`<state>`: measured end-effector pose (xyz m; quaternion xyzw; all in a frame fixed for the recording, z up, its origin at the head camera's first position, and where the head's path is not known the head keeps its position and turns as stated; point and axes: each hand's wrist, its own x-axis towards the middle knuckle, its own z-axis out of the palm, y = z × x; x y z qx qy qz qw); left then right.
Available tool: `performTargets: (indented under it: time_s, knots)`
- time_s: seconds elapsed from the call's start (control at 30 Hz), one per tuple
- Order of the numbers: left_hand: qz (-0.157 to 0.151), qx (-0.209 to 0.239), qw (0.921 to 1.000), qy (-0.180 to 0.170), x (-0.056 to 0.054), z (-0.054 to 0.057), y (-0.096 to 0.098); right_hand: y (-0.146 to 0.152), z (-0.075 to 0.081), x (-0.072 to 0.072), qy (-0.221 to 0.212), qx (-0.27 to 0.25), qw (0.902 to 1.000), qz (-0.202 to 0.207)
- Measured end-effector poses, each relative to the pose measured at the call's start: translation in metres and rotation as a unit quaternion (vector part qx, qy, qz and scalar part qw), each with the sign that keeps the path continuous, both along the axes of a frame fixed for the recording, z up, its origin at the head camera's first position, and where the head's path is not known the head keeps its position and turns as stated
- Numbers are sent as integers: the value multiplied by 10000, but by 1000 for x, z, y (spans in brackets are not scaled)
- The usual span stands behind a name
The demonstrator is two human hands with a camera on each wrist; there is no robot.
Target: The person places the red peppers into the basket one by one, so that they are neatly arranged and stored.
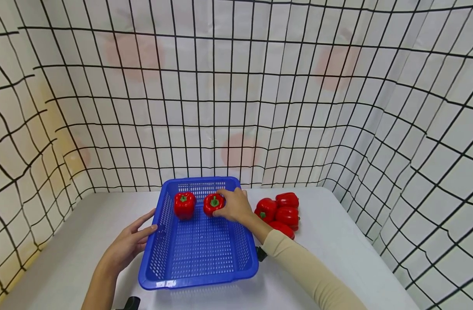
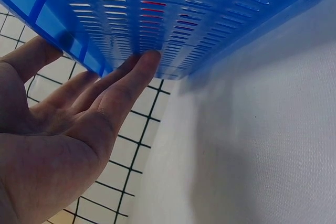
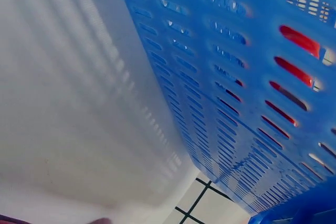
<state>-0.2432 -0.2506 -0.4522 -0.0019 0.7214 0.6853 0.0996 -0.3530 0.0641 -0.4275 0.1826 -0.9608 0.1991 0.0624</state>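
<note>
A blue plastic basket (image 1: 199,258) with slotted walls stands on the white table. Inside, toward its far end, a red bell pepper (image 1: 184,206) sits at the left. Beside it is a second red bell pepper (image 1: 214,204), stem up, which my right hand (image 1: 236,206) grips between thumb and fingers. My left hand (image 1: 129,241) touches the basket's left side with fairly straight fingers; in the left wrist view its fingertips (image 2: 149,59) lie against the outer wall. The right wrist view shows mostly the basket's outer wall (image 3: 210,77), red showing through the slots.
Several more red bell peppers (image 1: 286,215) lie in a cluster on the table, right of the basket and partly behind my right forearm. White walls with black grid netting (image 1: 213,103) enclose the table at the back and sides.
</note>
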Motion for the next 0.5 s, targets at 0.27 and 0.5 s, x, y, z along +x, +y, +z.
performTargets:
  time_s: [0.27, 0.5]
  knots:
    - [20, 34, 10000, -17, -1, 2, 1, -1, 0, 2, -2, 280, 9995, -113]
    - [36, 92, 9999, -19, 0, 2, 1, -2, 1, 3, -2, 454, 9989, -137]
